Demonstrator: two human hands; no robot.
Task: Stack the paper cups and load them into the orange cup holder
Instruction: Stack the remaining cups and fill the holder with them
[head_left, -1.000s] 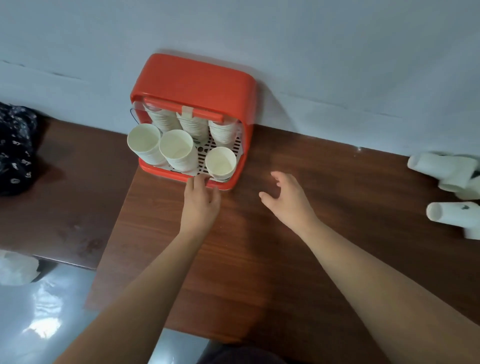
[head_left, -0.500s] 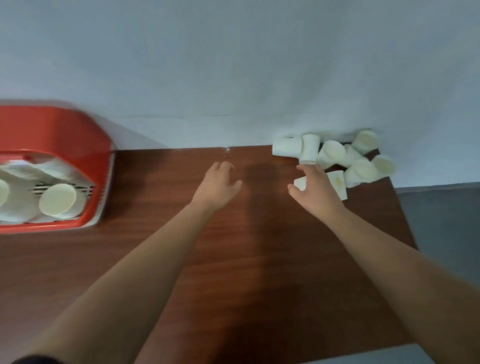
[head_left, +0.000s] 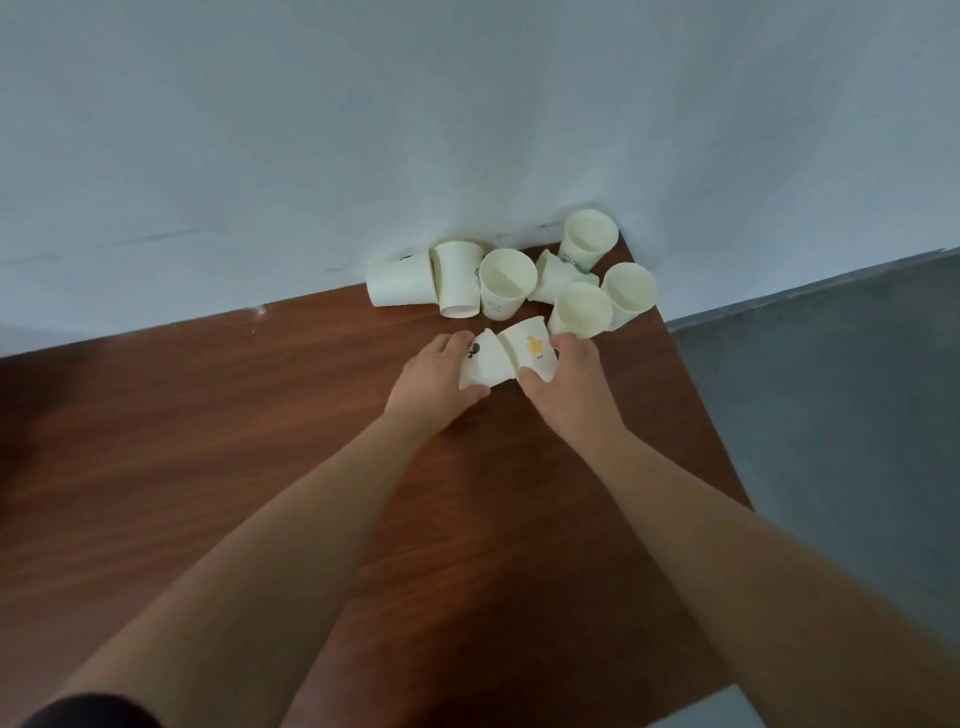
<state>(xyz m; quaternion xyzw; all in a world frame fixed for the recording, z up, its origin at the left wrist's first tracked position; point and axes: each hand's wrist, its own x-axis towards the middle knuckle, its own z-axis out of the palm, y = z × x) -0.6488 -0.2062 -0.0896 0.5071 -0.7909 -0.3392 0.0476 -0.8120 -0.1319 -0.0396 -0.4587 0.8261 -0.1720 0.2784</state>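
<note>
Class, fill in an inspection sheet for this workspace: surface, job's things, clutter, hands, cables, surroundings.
Surface: brown wooden table.
Job's things: loose paper cups heaped at the far right corner against the wall, some lying on their sides; orange cup holder out of view.
Clutter: nothing seen.
Hands: left hand grips the black-marked cup; right hand grips the yellow-star cup; the two cups touch.
Cables: nothing seen.
Surroundings: pale wall behind; grey floor to the right.

Your right hand (head_left: 569, 387) covers the star-printed cup's (head_left: 530, 345) near end. Print on the paper cup (head_left: 506, 283) at 12 o'clock: too small to read.
</note>
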